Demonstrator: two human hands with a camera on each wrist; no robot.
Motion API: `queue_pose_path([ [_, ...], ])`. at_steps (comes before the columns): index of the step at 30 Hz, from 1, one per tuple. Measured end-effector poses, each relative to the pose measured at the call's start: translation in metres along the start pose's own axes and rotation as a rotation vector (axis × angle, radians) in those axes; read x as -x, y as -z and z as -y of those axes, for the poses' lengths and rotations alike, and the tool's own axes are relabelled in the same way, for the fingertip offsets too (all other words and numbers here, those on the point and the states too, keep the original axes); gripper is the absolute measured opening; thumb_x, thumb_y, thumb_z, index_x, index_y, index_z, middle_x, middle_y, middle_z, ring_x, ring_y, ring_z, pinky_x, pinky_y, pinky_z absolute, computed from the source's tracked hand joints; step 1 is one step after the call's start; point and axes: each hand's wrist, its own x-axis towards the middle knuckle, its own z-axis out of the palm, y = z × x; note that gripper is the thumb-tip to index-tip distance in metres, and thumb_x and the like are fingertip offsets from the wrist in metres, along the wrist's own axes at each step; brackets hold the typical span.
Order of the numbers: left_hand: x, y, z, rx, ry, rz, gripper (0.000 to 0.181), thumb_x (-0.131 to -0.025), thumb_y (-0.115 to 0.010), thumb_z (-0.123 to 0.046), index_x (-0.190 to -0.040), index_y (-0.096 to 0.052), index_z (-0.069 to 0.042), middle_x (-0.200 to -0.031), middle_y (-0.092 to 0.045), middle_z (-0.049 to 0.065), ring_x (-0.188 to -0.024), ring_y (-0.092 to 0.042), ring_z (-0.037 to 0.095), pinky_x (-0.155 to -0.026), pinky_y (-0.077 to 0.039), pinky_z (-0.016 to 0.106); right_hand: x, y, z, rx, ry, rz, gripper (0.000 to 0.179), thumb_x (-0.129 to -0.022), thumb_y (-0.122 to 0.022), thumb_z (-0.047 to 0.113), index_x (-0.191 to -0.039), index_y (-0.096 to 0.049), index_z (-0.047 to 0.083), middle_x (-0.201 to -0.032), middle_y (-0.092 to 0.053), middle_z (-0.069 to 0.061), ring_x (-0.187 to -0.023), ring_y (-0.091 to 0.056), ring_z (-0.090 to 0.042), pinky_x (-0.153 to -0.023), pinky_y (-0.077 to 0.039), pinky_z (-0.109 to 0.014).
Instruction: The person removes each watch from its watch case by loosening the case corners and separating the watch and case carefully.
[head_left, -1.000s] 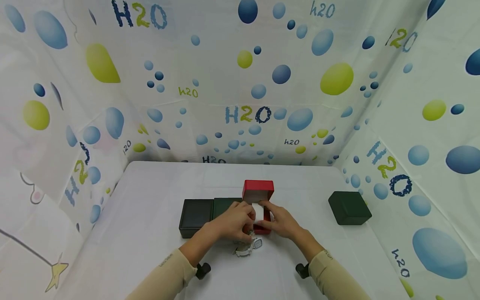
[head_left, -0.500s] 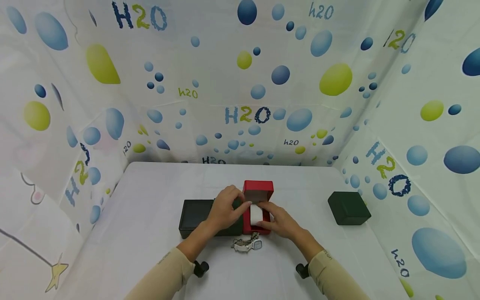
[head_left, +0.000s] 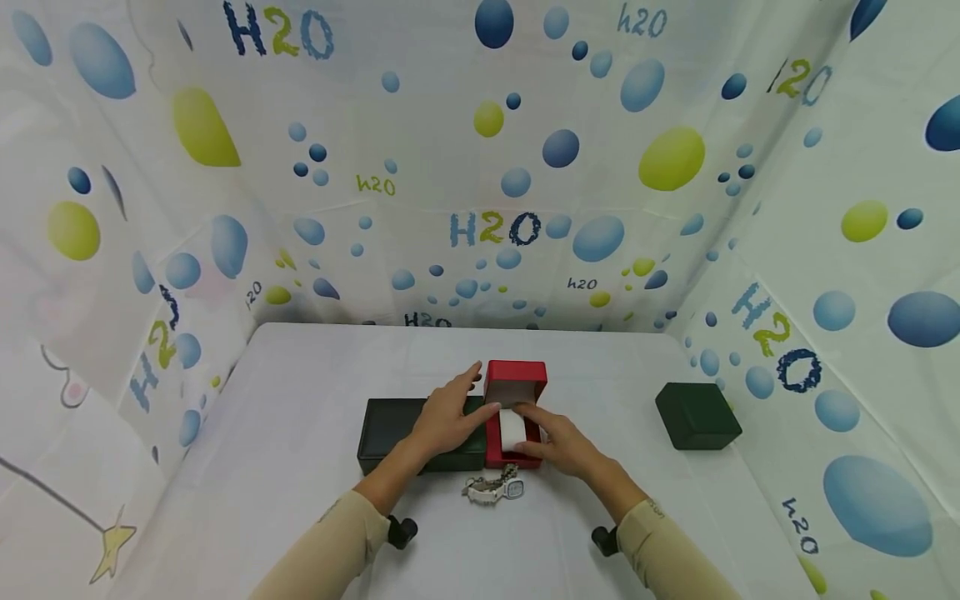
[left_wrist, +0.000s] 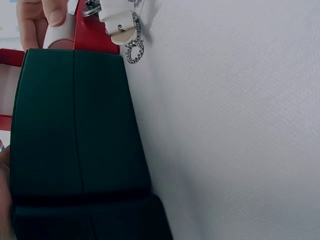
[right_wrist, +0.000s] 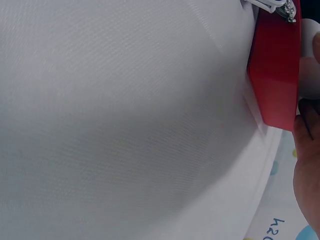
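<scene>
Currently, the right hand (head_left: 553, 437) pinches the white cushion (head_left: 513, 430) inside the open red box (head_left: 513, 461); the left hand (head_left: 444, 421), fingers straight, grasps nothing beside the green box (left_wrist: 97, 125). A watch (head_left: 514, 489) lies in front on the counter (head_left: 555, 533). An even pinch should keep the cushion square.

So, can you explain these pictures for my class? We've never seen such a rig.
No machine here, only a person's bare left hand and right hand. The wide picture comes from a head camera; the close ones from wrist cameras. On the white table, a black box, a green box and an open red box stand in a row. A white watch and a silver chain lie in front, and a second green box stands far right. The right hand pinches a white cushion in the red box; the left hand is at the green box.
</scene>
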Motion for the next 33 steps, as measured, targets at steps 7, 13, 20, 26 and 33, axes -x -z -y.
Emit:
queue_pose_path([
  [7, 0.001, 0.001, -0.002, -0.02, -0.018, 0.017, 0.077, -0.103, -0.055, -0.059, -0.166, -0.029, -0.022, -0.152, -0.059, 0.006, -0.133, -0.062, 0.028, -0.117, -0.038, 0.058, -0.003, 0.0, 0.003, 0.074, 0.027, 0.017, 0.066, -0.095, -0.078, 0.027, -0.155, -0.05, 0.021, -0.161, -0.049, -0.002, -0.149, -0.046, -0.028, -0.117, -0.043, -0.052],
  [13, 0.0, 0.003, -0.003, 0.024, -0.007, 0.012, 0.07, -0.106, -0.051, -0.057, -0.164, -0.036, -0.022, -0.149, -0.061, 0.006, -0.129, -0.065, 0.027, -0.107, -0.05, 0.054, -0.005, -0.001, 0.007, 0.181, 0.043, 0.034, 0.057, -0.096, -0.078, 0.028, -0.146, -0.059, 0.008, -0.157, -0.052, -0.007, -0.146, -0.05, -0.029, -0.113, -0.047, -0.049],
  [20, -0.007, 0.006, -0.007, 0.201, 0.079, 0.005, 0.065, -0.109, -0.041, -0.057, -0.162, -0.039, -0.019, -0.147, -0.062, 0.008, -0.134, -0.06, 0.031, -0.11, -0.046, 0.057, -0.003, 0.0, 0.008, 0.109, 0.044, -0.068, 0.052, -0.095, -0.079, 0.026, -0.141, -0.062, 0.008, -0.149, -0.059, -0.009, -0.138, -0.056, -0.029, -0.11, -0.05, -0.05],
  [26, -0.013, 0.007, -0.009, 0.214, 0.108, -0.001, 0.061, -0.11, -0.04, -0.055, -0.16, -0.042, -0.019, -0.141, -0.066, 0.01, -0.129, -0.064, 0.029, -0.109, -0.049, 0.055, -0.007, 0.005, 0.003, 0.014, 0.1, -0.387, 0.021, -0.094, -0.08, 0.018, -0.11, -0.072, 0.008, -0.106, -0.075, -0.003, -0.103, -0.071, -0.021, -0.09, -0.061, -0.049],
  [33, -0.022, 0.004, -0.01, 0.169, 0.165, -0.026, 0.066, -0.107, -0.038, -0.065, -0.157, -0.047, -0.023, -0.127, -0.074, 0.006, -0.119, -0.069, 0.025, -0.101, -0.053, 0.053, -0.02, 0.012, 0.009, -0.088, -0.033, -0.564, 0.031, -0.1, -0.072, 0.032, -0.109, -0.059, 0.006, -0.107, -0.063, -0.012, -0.095, -0.066, -0.02, -0.083, -0.059, -0.039],
])
